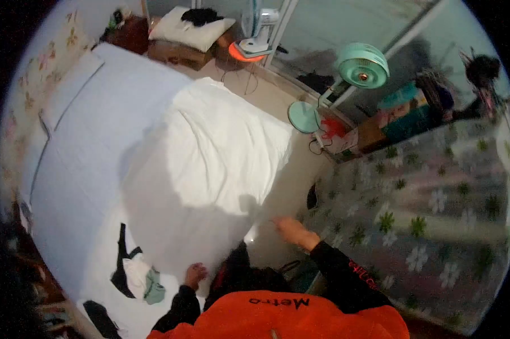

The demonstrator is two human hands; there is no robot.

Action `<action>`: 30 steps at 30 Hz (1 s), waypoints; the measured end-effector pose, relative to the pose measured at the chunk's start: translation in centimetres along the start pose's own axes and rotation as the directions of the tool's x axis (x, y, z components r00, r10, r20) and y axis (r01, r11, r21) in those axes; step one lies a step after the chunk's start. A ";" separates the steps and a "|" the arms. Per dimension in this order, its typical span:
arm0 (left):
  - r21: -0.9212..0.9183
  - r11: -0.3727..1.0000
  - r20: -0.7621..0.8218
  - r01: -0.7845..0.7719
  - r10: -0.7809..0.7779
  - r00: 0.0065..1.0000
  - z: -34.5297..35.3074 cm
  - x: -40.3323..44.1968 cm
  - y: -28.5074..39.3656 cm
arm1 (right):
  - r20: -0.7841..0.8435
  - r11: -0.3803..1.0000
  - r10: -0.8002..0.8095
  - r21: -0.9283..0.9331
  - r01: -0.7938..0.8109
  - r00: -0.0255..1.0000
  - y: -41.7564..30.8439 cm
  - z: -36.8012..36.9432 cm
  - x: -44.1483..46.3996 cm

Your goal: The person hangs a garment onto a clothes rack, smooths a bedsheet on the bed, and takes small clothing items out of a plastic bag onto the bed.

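A white sheet (226,147) with creases lies spread over the bed, its near right edge hanging toward the floor. My right hand (294,231) is above the floor gap just beyond that edge, fingers stretched to the left and nothing visible in them. Over the near side of the bed, close to my body, my left hand (195,275) has its fingers loosely bent, and no object shows in it. Left of this hand lies a small pile of black, white and green clothes (142,277). My shadow falls across the sheet.
A pale blue cover (119,101) is on the bed's far left part. A green fan (363,66) stands on the floor, and another fan (257,28) on an orange stool (246,53). To the right is a flower-patterned cover (413,226). A pillow (190,28) rests on a box.
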State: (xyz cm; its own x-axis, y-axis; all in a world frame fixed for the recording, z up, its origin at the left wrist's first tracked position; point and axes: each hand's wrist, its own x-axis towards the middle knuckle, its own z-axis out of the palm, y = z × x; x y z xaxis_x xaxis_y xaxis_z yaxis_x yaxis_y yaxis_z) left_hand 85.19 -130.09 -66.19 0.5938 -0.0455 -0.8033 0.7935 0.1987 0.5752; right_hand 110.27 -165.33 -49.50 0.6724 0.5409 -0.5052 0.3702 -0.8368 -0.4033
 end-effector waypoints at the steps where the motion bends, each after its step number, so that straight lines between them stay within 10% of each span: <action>1: -0.278 0.953 -0.192 0.121 -0.179 0.965 2.6 -0.8 4.1 | 0.022 0.997 -0.072 -0.009 0.072 0.997 2.1 0.1 1.6; 6: -0.375 0.926 -0.269 0.042 -0.152 0.951 5.7 2.6 8.3 | 0.277 0.945 0.135 0.254 -0.208 0.951 11.0 -5.2 11.1; 8: -0.358 0.932 -0.261 0.061 -0.162 0.952 7.2 2.9 10.0 | 0.094 0.983 0.103 0.143 -0.116 0.990 17.7 -4.6 17.1; 10: -0.376 0.926 -0.297 0.027 -0.148 0.943 8.2 2.7 10.4 | 0.019 0.413 0.295 0.899 -0.146 0.955 22.6 -5.9 20.9; 12: -0.422 0.907 -0.401 -0.001 -0.186 0.897 9.3 2.1 9.6 | 0.204 0.184 0.609 0.903 -0.387 0.766 22.7 -11.5 24.6; 14: -0.413 0.910 -0.524 -0.014 -0.225 0.821 10.8 0.9 8.6 | 0.330 -0.165 0.634 0.941 -0.295 0.699 28.9 -10.1 30.9; 18: -0.502 0.864 -0.689 -0.033 -0.376 0.620 18.3 -1.1 6.8 | 0.265 -0.142 0.503 0.964 -0.224 0.823 28.1 -14.3 34.3; 20: -0.703 0.711 -0.524 -0.027 -0.492 0.695 22.8 -0.9 8.4 | 0.091 0.092 0.613 0.978 -0.185 0.785 25.8 -18.8 34.8; 21: -0.661 0.739 -0.464 0.131 -0.539 0.703 25.8 0.5 10.5 | -0.068 -0.015 0.500 0.996 0.087 0.863 25.4 -20.4 32.3; 24: -0.315 0.871 -0.283 0.378 -0.466 0.838 30.9 5.3 14.3 | -0.046 -0.102 0.594 0.986 0.132 0.803 26.1 -25.2 26.9; 26: 0.646 0.715 -0.257 0.266 -0.124 0.958 32.9 9.0 17.0 | 0.060 -0.126 0.684 0.991 0.037 0.727 33.5 -20.2 27.1; 30: 0.367 0.896 -0.326 0.250 -0.128 0.937 36.1 14.8 27.3 | 0.398 -0.018 0.554 0.884 -0.467 0.732 46.1 -9.8 31.7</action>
State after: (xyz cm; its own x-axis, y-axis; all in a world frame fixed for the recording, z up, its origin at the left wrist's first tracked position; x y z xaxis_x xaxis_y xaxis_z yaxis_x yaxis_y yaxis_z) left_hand 120.49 -160.67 -56.82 0.4116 0.2509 -0.8761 0.9082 -0.1927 0.3715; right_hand 154.90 -187.64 -76.66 0.4423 -0.0342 -0.8962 -0.8871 -0.1635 -0.4316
